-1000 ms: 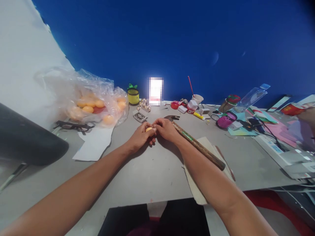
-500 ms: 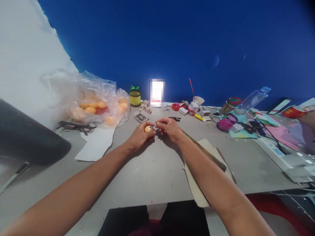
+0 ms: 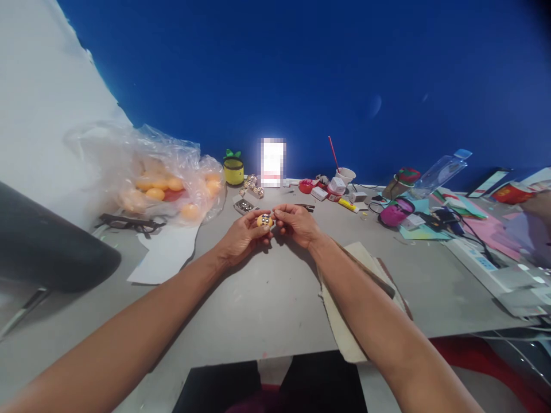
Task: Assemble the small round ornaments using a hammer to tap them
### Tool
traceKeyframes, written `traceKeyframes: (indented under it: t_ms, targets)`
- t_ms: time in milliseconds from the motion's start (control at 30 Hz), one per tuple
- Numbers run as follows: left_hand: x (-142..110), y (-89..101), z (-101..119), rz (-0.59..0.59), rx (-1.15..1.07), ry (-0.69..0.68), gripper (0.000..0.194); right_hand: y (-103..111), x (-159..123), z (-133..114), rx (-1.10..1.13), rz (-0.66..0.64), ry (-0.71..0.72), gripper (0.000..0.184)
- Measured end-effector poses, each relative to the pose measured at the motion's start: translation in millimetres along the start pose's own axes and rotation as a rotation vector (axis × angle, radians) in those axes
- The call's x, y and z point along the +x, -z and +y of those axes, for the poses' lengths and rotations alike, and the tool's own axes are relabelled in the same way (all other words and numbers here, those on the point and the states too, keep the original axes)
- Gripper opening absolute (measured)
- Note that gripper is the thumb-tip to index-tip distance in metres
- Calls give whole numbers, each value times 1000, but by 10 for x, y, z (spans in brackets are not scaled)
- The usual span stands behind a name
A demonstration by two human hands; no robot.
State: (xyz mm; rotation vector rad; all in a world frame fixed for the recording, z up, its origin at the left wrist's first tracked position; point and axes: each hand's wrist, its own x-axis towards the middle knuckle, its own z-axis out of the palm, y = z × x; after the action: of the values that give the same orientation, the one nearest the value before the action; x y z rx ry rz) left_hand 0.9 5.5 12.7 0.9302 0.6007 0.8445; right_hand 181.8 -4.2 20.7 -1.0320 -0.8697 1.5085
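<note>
My left hand (image 3: 244, 236) is closed round a small orange ball (image 3: 264, 220), which looks like a ping-pong ball with shiny silver and dark pieces on its surface. At the ball's right side, my right hand (image 3: 297, 225) has thumb and forefinger pinched together. Whatever lies between those fingertips is too small to make out. Just beyond my left hand is a small open box (image 3: 244, 205) of shiny metal bits. Several orange balls covered with metallic pieces (image 3: 252, 187) lie behind it. Dark-handled pliers (image 3: 306, 207) are partly hidden behind my right hand.
A clear bag of orange balls (image 3: 157, 182) and eyeglasses (image 3: 129, 222) are on the left, near white paper (image 3: 166, 258). A glue tube (image 3: 348, 205) and paper cup (image 3: 345, 175) stand at the back right. Cloth (image 3: 344, 321) lies under my right forearm; a power strip (image 3: 477, 267) is far right.
The ball has turned in my left hand, so its studded face now shows toward me. My right fingertips have come closer to it. The view has shifted slightly.
</note>
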Motion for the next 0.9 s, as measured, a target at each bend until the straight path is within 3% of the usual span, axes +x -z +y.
traceKeyframes:
  t_ms: [367, 700, 900]
  targets:
    - [-1, 8, 1, 10, -10, 22, 40, 2, -18, -2, -14, -40, -34, 37]
    - [29, 35, -83, 79, 105, -38, 48, 7, -17, -9, -32, -50, -90, 33]
    - [7, 29, -57, 7, 100, -1, 48, -2, -17, -14, -11, -36, -91, 34]
